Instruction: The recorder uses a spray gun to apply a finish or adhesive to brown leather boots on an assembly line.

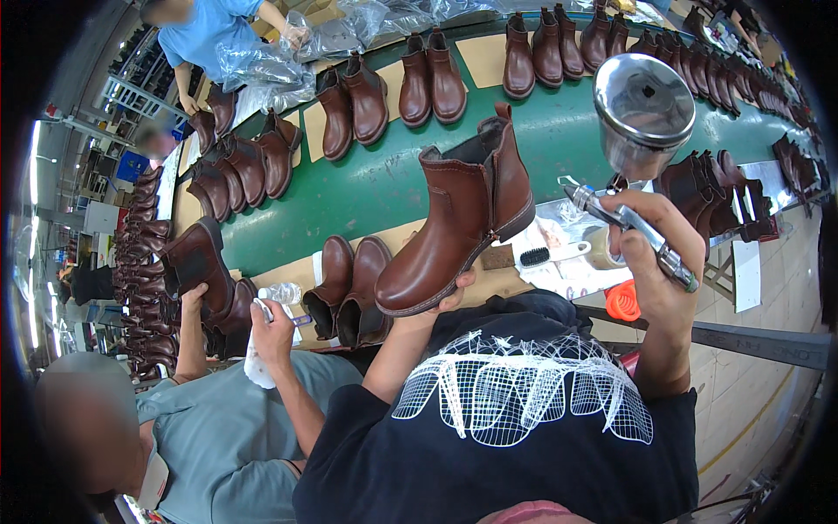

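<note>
A brown leather ankle boot [445, 223] with a dark elastic side panel and a heel pull tab stands tilted in front of my chest. My left hand [454, 293] grips it from below, with the fingers partly hidden by the sole. To its right, my right hand [650, 240] is wrapped round a metal spray gun [602, 210], whose nozzle points left toward the boot. A shiny metal cup [644, 113] sits on top of the gun. Between the gun and the boot there is a visible gap.
A green conveyor table [367, 183] carries several boot pairs [432, 79]. Near me lie a black-bristled brush [554, 253] and an orange coiled object [622, 301]. At left a co-worker [236, 419] holds a boot and a white cloth; another person [209, 44] handles plastic across the table.
</note>
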### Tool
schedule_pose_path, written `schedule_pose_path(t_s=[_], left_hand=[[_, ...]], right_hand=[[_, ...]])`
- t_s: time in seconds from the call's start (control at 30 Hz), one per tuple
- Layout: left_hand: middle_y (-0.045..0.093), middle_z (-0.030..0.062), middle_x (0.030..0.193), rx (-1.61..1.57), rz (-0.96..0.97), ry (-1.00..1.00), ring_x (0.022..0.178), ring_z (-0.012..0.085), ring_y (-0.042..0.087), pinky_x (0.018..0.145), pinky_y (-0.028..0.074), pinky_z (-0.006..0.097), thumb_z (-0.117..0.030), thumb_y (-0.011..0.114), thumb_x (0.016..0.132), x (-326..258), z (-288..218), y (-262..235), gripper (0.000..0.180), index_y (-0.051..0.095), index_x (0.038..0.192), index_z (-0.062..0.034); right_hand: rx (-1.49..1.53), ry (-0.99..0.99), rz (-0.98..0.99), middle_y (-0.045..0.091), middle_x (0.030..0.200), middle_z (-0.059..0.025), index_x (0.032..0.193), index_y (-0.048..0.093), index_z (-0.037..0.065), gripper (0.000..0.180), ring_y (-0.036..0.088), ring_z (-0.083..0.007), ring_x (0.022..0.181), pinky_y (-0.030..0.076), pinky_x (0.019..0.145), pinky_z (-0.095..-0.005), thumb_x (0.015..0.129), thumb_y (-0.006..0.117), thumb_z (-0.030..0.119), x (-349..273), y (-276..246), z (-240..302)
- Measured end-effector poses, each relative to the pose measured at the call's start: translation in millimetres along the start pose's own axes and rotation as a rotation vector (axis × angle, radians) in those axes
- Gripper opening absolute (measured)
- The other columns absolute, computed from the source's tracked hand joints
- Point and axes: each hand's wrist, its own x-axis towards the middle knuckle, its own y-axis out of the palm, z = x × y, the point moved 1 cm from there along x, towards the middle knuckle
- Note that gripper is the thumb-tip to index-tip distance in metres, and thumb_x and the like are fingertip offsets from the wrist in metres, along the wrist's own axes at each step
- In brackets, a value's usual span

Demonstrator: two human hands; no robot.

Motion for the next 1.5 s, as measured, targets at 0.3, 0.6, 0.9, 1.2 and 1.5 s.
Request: schedule_pose_path(t_s=[0.3, 0.6, 0.9, 1.2, 1.5], left_hand=[[0.041, 0.0266, 0.141, -0.078, 0.080, -0.028, 0.098, 0.0540, 0.050, 0.050, 0.055, 0.056, -0.049, 0.054, 0.094, -0.6, -1.6, -4.9, 0.070, 0.034, 0.147, -0.0080], [0.053, 0.0252, 0.133, 0.610, -0.202, 0.259, 0.120, 0.0423, 0.057, 0.095, 0.053, 0.051, -0.041, 0.066, 0.084, 8.5, 3.5, 22.2, 0.081, 0.034, 0.146, -0.0013], [0.058, 0.0143, 0.132, 1.002, -0.493, 0.461, 0.119, 0.0256, 0.060, 0.104, 0.048, 0.039, -0.022, 0.069, 0.082, 0.9, 9.9, 13.4, 0.067, 0.043, 0.139, 0.0019], [0.058, 0.0144, 0.131, 0.983, -0.496, 0.471, 0.116, 0.0246, 0.062, 0.102, 0.049, 0.038, -0.024, 0.071, 0.080, 0.7, 10.5, 15.0, 0.070, 0.043, 0.139, 0.0018], [0.058, 0.0147, 0.130, 0.889, -0.466, 0.424, 0.118, 0.0254, 0.061, 0.102, 0.050, 0.038, -0.024, 0.073, 0.079, 3.6, 12.7, 14.3, 0.072, 0.042, 0.139, 0.0021]], right_hand=[[0.104, 0.088, -0.052, 0.066, 0.085, -0.0030, 0.110, 0.066, -0.003, 0.025, 0.057, -0.0061, 0.073, 0.046, 0.067, -0.0211, 0.096, 0.065, 0.017, 19.6, 0.4, -21.8], [0.025, 0.039, 0.070, 0.069, 0.094, -0.0106, 0.108, 0.068, -0.004, 0.025, 0.064, -0.0130, 0.084, 0.048, 0.075, -0.0255, 0.089, 0.067, 0.012, 3.2, 4.0, -5.2], [-0.087, -0.038, 0.134, 0.065, 0.086, -0.0084, 0.112, 0.065, -0.006, 0.037, 0.062, -0.0117, 0.079, 0.047, 0.072, -0.0257, 0.093, 0.064, 0.027, 3.3, 12.7, 6.8], [-0.061, -0.002, 0.059, 0.071, 0.094, -0.0096, 0.106, 0.070, 0.000, 0.026, 0.061, -0.0164, 0.082, 0.045, 0.076, -0.0295, 0.086, 0.071, 0.017, 1.9, 16.8, -0.1], [-0.063, 0.058, 0.043, 0.071, 0.095, -0.0097, 0.106, 0.070, 0.000, 0.027, 0.062, -0.0159, 0.083, 0.045, 0.076, -0.0291, 0.088, 0.071, 0.020, -3.4, 9.9, -4.1]])
